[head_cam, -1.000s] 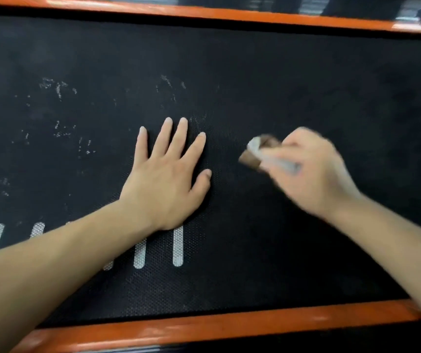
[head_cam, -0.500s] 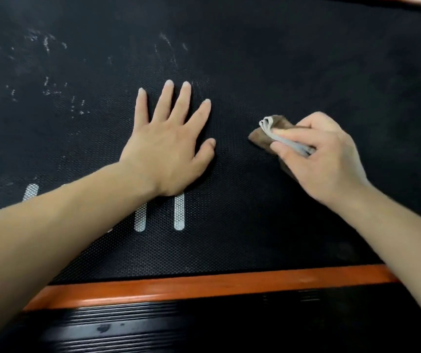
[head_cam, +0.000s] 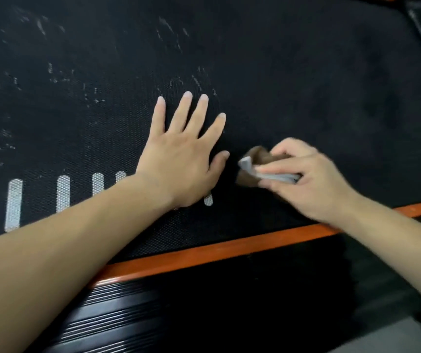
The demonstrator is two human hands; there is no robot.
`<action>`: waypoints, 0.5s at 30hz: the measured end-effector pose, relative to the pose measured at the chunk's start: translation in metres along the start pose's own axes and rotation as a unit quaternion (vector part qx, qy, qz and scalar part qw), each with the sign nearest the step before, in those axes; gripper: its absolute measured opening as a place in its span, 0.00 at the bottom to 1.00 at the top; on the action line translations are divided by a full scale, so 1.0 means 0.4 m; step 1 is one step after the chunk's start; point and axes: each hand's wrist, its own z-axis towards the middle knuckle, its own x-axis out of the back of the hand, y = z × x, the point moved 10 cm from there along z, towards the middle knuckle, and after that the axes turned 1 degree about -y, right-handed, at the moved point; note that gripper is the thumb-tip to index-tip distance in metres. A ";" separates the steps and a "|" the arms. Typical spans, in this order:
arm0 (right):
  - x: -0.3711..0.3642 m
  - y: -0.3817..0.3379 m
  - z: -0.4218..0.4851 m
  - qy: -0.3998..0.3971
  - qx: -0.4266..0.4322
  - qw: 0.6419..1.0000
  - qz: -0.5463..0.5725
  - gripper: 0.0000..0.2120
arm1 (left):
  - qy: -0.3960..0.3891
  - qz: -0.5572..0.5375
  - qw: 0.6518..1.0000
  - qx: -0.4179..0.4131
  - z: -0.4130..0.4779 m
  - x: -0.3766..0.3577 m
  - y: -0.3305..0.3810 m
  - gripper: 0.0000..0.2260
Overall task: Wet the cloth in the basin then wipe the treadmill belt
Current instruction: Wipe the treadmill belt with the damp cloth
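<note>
Left hand [head_cam: 181,161] lies flat on the belt [head_cam: 306,85], fingers straight and spread. Right hand [head_cam: 306,179] pinches the folded cloth [head_cam: 257,164] between thumb and fingers, cloth down on the belt just beside the left thumb, near the orange rail [head_cam: 229,253].

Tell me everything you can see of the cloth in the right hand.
The cloth is small and folded into a thick wad: brown on the outside, with pale grey layers showing at its left edge. It looks soft; wetness cannot be told. The right hand grips it, fingers and thumb curled round the grey fold. It seems to press on the black treadmill belt, just right of the left hand, not touching it.
</note>
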 end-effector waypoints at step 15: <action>-0.022 0.011 -0.028 -0.121 0.157 0.980 0.030 0.12 | -0.020 -0.019 0.996 0.084 0.033 -0.006 0.003 0.30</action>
